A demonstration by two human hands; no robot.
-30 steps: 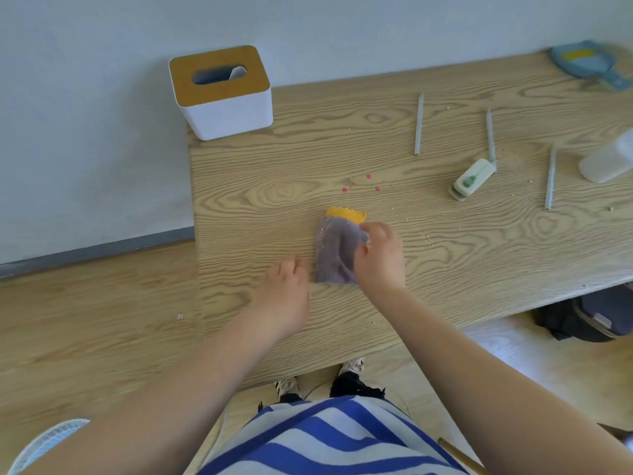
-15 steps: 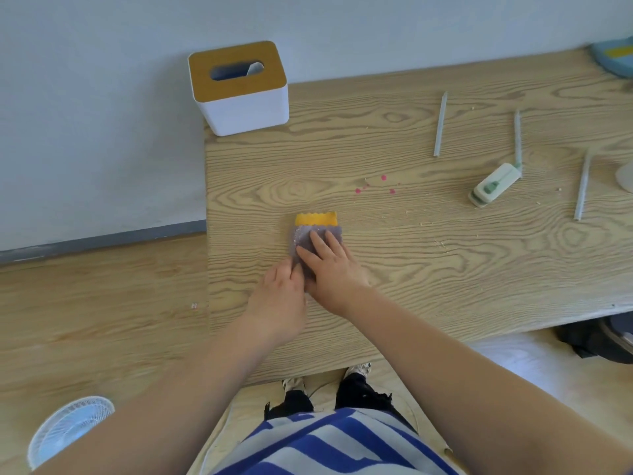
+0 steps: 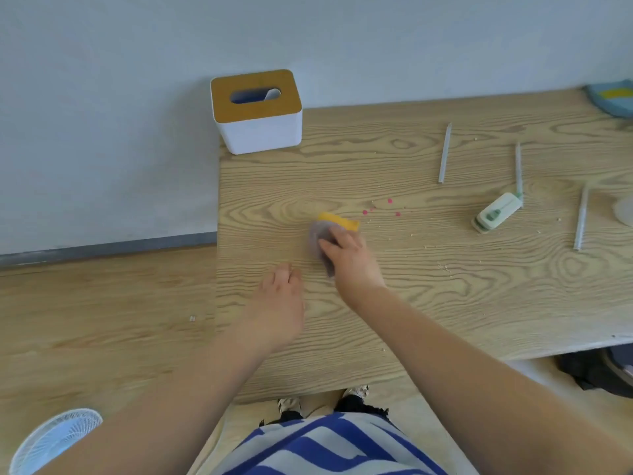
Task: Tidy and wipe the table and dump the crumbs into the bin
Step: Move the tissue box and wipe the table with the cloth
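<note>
While the person is standing at the near edge of the tabletop [image 3: 445, 303], the right hand [image 3: 349, 258] is pressing down on a cloth [image 3: 320, 240], a folded grey piece with a yellow layer showing at its far end. The fingers are lying over the cloth and curling around its near side, so the grip is closed on it. The cloth is resting flat on the wood toward the left part of the tabletop, just short of a scatter of pink specks [image 3: 383, 208]. Pale crumbs [image 3: 443, 267] are lying to the right of the hand, spread thinly across the grain.

The left hand [image 3: 279, 299] is resting on the tabletop near the cloth but apart from it, fingers relaxed and holding nothing.

A white tissue box [image 3: 257, 113] with a brown top is sitting at the far left corner against the wall. Three thin grey sticks [image 3: 444, 154] are lying well apart on the right half, and a small white and green device [image 3: 498, 212] is lying between two of them. A blue item [image 3: 613, 97] is showing partly at the far right corner; its kind cannot be told. A white fan [image 3: 51, 438] is standing on the floor at the lower left. A dark bag [image 3: 596, 371] is lying beneath the right end.
</note>
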